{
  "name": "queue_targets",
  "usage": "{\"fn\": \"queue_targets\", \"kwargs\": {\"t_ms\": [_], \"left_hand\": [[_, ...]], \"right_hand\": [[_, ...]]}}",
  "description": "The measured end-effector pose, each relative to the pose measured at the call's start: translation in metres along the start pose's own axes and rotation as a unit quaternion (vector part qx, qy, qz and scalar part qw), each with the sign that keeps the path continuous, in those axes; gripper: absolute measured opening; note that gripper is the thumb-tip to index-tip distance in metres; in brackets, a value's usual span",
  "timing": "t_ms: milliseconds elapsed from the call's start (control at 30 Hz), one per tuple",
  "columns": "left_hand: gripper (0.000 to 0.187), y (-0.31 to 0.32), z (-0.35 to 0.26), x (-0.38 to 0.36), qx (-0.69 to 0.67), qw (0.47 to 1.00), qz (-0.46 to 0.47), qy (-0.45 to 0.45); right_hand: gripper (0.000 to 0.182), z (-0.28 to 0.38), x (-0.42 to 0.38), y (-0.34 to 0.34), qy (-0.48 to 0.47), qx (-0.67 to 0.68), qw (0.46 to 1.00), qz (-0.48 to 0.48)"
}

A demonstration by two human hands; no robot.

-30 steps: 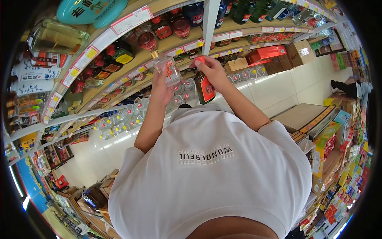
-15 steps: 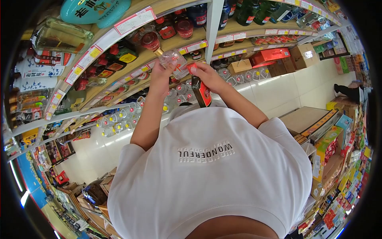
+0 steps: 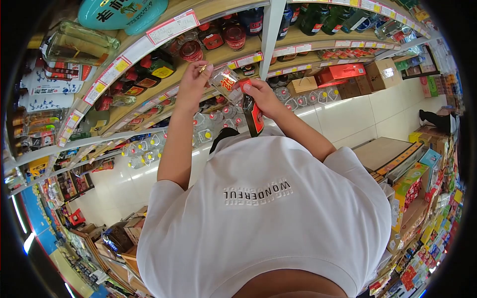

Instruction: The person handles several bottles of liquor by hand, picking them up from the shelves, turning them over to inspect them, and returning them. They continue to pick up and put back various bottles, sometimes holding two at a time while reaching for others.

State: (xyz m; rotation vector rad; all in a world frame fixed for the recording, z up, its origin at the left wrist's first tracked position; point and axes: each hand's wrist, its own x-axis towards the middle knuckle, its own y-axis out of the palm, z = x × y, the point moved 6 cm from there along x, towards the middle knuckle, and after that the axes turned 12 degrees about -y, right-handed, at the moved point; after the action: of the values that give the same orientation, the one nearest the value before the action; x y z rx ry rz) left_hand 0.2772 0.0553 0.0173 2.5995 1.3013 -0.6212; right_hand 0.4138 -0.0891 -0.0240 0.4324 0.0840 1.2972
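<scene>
My left hand (image 3: pixel 191 82) is closed round the gold-capped neck of a clear glass liquor bottle (image 3: pixel 226 81) with red characters on it. This bottle tilts, its body pointing to the right, close to the shelf front. Beside it, my right hand (image 3: pixel 263 97) grips a dark bottle (image 3: pixel 253 115) with a red and black label near its red cap. The dark bottle hangs base down in front of my white shirt (image 3: pixel 258 213). The two bottles overlap slightly in this view.
Curved-looking shelves (image 3: pixel 213 67) with price tags hold red-capped jars (image 3: pixel 191 50) and green bottles (image 3: pixel 314 21). Below stand several clear jugs (image 3: pixel 149 151) on the tiled floor. To the right are a red box (image 3: pixel 340 73) and cartons (image 3: pixel 382 73); stacked goods (image 3: pixel 412 193) lie behind.
My left hand has shifted from the clear bottle's body to its gold neck, and the bottle has turned so its red characters show. My right hand still holds the dark bottle.
</scene>
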Motion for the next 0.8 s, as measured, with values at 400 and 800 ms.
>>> {"fn": "queue_targets", "kwargs": {"t_ms": [400, 800], "left_hand": [[0.029, 0.011, -0.055, 0.02, 0.146, 0.984, 0.008, 0.099], [0.038, 0.013, -0.105, 0.037, 0.429, 0.862, -0.196, 0.187]], "right_hand": [[0.027, 0.009, 0.009, -0.007, -0.066, -0.048, 0.997, -0.003], [0.027, 0.017, -0.002, -0.039, -0.061, -0.038, 0.994, -0.086]]}}
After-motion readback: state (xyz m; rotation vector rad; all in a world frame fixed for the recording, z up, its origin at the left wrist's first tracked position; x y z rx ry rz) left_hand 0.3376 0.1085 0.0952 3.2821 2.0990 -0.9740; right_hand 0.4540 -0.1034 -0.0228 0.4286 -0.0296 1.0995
